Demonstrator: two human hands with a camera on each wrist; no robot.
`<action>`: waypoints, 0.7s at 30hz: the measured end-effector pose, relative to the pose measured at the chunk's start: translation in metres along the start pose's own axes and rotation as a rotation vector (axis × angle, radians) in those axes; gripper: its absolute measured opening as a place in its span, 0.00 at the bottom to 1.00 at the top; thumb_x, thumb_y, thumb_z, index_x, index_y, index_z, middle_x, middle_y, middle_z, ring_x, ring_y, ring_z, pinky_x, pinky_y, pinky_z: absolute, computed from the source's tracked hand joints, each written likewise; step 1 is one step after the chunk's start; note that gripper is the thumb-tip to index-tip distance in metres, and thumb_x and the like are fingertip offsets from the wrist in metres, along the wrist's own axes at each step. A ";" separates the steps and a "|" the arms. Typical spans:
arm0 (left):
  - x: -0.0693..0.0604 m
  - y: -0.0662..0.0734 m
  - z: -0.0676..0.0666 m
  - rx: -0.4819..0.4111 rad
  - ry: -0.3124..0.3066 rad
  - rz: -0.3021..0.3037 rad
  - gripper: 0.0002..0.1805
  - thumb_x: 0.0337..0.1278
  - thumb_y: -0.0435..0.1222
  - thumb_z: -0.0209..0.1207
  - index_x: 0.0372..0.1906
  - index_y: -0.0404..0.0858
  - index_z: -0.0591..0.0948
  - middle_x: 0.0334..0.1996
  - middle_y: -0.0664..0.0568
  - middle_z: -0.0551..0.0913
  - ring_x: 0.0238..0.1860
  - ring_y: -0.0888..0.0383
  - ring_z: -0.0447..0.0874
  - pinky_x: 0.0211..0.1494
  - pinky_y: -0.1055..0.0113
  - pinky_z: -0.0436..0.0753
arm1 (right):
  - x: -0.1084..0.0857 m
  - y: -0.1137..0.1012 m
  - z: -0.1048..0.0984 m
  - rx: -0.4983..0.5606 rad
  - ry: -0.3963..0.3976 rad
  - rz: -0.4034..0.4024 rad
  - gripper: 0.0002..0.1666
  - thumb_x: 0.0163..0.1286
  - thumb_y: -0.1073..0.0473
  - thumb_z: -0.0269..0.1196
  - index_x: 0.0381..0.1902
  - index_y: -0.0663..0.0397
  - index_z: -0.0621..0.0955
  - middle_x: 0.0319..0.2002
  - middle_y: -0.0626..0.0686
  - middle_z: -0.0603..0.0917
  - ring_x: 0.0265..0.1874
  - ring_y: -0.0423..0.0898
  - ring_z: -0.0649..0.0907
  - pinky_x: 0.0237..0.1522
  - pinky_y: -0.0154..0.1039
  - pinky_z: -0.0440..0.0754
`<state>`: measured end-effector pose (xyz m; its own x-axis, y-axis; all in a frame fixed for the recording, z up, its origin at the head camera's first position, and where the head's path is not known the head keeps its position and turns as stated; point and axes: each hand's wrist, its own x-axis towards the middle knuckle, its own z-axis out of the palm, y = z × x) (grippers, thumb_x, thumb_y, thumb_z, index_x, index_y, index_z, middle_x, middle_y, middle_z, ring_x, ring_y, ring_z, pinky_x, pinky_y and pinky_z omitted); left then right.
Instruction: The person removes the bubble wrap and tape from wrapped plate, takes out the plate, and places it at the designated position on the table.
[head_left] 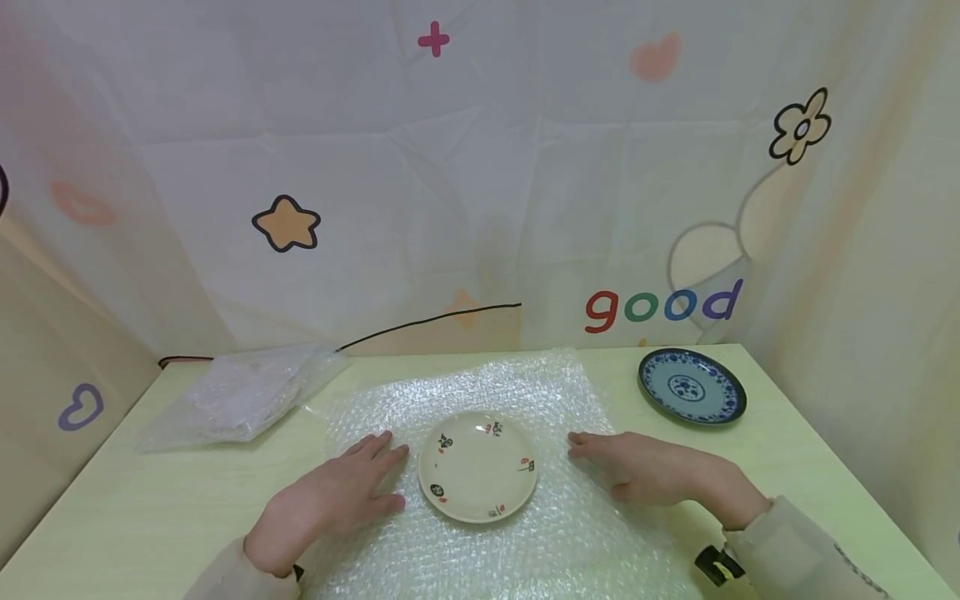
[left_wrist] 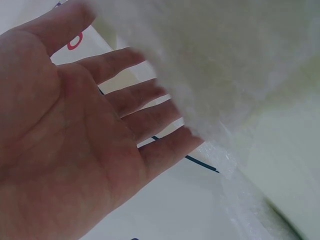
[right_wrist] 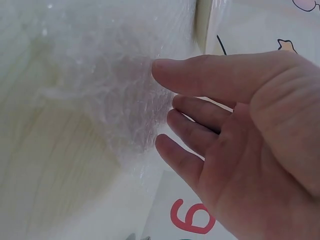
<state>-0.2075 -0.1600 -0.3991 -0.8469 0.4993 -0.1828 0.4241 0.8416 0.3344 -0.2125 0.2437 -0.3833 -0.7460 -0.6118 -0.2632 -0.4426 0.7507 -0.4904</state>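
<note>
A cream plate (head_left: 478, 468) with small dark and red drawings round its rim lies face up on a sheet of bubble wrap (head_left: 525, 550). Left of the plate is my left hand (head_left: 337, 493), fingers spread and apart from it. The left wrist view shows that palm bare, with the fingertips at a blurred edge of the bubble wrap (left_wrist: 210, 65). On the plate's other side my right hand (head_left: 647, 468) hovers over or touches the wrap; contact is unclear. Its fingers are loosely bent beside the bubble wrap (right_wrist: 115, 95) in the right wrist view, holding nothing visible.
A blue patterned plate (head_left: 686, 387) with a dark rim lies at the table's back right. At the back left sits a bubble-wrapped bundle (head_left: 247, 396). A printed curtain (head_left: 480, 183) hangs behind and beside the pale table (head_left: 97, 508).
</note>
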 end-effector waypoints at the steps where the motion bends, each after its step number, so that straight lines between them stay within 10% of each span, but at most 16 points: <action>1: 0.000 0.000 0.000 -0.004 -0.001 -0.002 0.36 0.69 0.46 0.64 0.75 0.33 0.69 0.77 0.31 0.57 0.77 0.33 0.53 0.75 0.38 0.59 | 0.000 0.001 0.001 -0.011 -0.006 0.002 0.37 0.68 0.72 0.67 0.74 0.54 0.73 0.77 0.56 0.64 0.76 0.58 0.62 0.71 0.59 0.64; 12: 0.000 0.002 0.001 -0.029 -0.008 -0.016 0.39 0.69 0.45 0.64 0.76 0.31 0.65 0.78 0.30 0.55 0.78 0.32 0.50 0.76 0.38 0.56 | 0.000 0.000 0.008 -0.022 -0.056 0.017 0.41 0.73 0.74 0.55 0.81 0.55 0.59 0.82 0.54 0.52 0.80 0.55 0.51 0.75 0.57 0.56; 21: 0.001 0.002 0.002 0.010 -0.001 -0.014 0.38 0.70 0.46 0.64 0.76 0.32 0.66 0.77 0.30 0.55 0.77 0.32 0.50 0.75 0.38 0.58 | 0.003 0.002 0.009 -0.044 -0.037 0.008 0.38 0.79 0.57 0.59 0.81 0.55 0.60 0.82 0.55 0.51 0.80 0.55 0.51 0.75 0.59 0.56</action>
<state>-0.2067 -0.1570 -0.4008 -0.8522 0.4881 -0.1884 0.4158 0.8504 0.3222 -0.2117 0.2411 -0.3924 -0.7310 -0.6138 -0.2981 -0.4585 0.7654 -0.4516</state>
